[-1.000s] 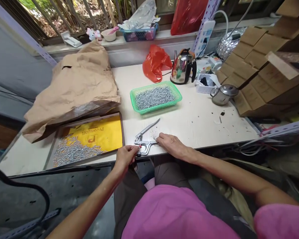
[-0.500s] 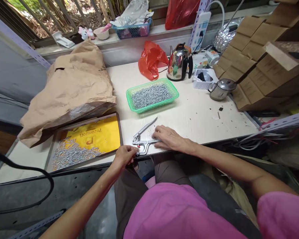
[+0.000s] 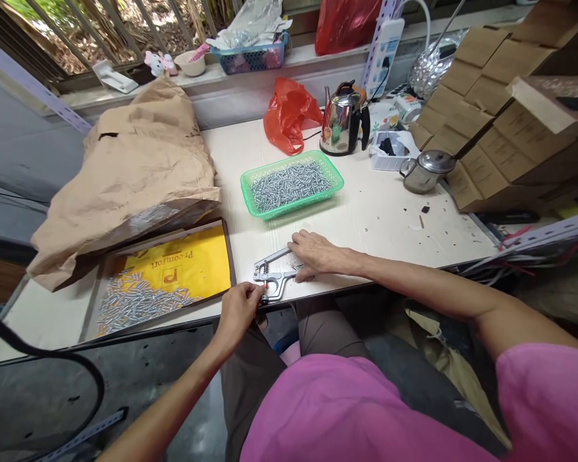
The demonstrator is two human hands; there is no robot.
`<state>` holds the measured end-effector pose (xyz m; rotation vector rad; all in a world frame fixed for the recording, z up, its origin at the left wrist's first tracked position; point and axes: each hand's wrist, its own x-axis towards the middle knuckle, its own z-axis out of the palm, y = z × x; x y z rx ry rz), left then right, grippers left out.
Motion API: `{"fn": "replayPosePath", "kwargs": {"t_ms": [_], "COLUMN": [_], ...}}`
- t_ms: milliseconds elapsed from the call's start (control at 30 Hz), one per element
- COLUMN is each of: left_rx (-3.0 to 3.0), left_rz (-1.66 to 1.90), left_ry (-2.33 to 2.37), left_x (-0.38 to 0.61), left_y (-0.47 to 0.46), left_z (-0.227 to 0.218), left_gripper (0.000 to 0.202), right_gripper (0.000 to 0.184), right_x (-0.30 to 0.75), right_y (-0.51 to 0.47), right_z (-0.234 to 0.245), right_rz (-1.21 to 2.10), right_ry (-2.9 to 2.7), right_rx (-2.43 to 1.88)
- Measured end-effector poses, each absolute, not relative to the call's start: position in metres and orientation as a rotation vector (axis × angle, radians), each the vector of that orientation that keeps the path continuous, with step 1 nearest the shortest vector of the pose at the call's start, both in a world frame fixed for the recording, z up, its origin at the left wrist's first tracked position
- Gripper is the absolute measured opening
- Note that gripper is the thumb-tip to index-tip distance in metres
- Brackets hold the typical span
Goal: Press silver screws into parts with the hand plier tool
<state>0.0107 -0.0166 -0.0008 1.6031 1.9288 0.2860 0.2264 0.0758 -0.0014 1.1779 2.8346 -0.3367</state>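
Observation:
A metal plier-like hand press (image 3: 272,273) lies at the front edge of the white table (image 3: 390,218). My right hand (image 3: 313,253) is wrapped over its two handles, pressing them together. At the press's jaw, my left hand (image 3: 238,308) pinches something small that I cannot make out. A green basket (image 3: 291,186) full of small metal pins stands just behind the press. To the left lies a shallow box lid (image 3: 164,276) with a yellow sheet inside and a heap of the same pins.
A crumpled brown paper sack (image 3: 130,167) covers the left of the table. Behind the basket are a red plastic bag (image 3: 289,115), a steel kettle (image 3: 341,119) and a small metal pot (image 3: 424,173). Cardboard boxes (image 3: 505,115) stack at the right.
My right hand has moved from beside the press onto its handles, and the raised upper handle has come down. My left hand stays at the jaw.

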Motion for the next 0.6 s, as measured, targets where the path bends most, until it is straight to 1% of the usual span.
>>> {"fn": "replayPosePath", "kwargs": {"t_ms": [67,133,200,300,367,433,533,600], "left_rx": [2.003,2.336,2.528,2.619,2.643,2.668,2.675,2.659], "left_rz": [0.342,0.316,0.217,0.052,-0.055,-0.133,-0.185,-0.184], "left_ry": [1.91,1.754,1.567,1.401,1.344,1.314,1.314,1.351], "left_x": [0.019,0.029,0.038,0.044,0.046,0.047,0.05,0.054], "left_y": [-0.014,-0.005,0.01,0.031,0.039,0.041,0.038,0.035], "left_z": [0.0,0.0,-0.002,-0.003,-0.003,-0.001,0.0,-0.001], "left_gripper": [0.028,0.029,0.04,0.055,0.057,0.052,0.032,0.021], "right_gripper": [0.052,0.048,0.051,0.061,0.057,0.045,0.029,0.021], "right_x": [0.226,0.227,0.228,0.23,0.231,0.23,0.228,0.226], "right_y": [0.072,0.069,0.068,0.067,0.065,0.061,0.053,0.047], "right_z": [0.0,0.001,0.002,0.005,0.008,0.009,0.007,0.002], "right_rz": [-0.334,-0.339,-0.357,-0.385,-0.384,-0.383,-0.401,-0.412], "right_ry": [2.829,2.826,2.822,2.799,2.773,2.755,2.748,2.742], "right_rx": [1.191,1.204,1.2,1.195,1.214,1.231,1.235,1.264]}}
